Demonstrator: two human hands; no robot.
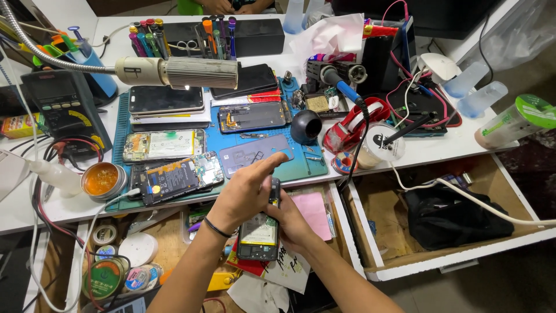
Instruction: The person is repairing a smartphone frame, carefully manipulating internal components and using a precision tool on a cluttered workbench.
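An opened phone (259, 233) is gripped from below by the right hand (292, 223). The left hand (246, 194) is laid over its top edge, index finger extended, nothing grasped.

We see two bare forearms without sleeves, and a thin dark band (216, 227) circling the wrist of our left hand (246, 194).
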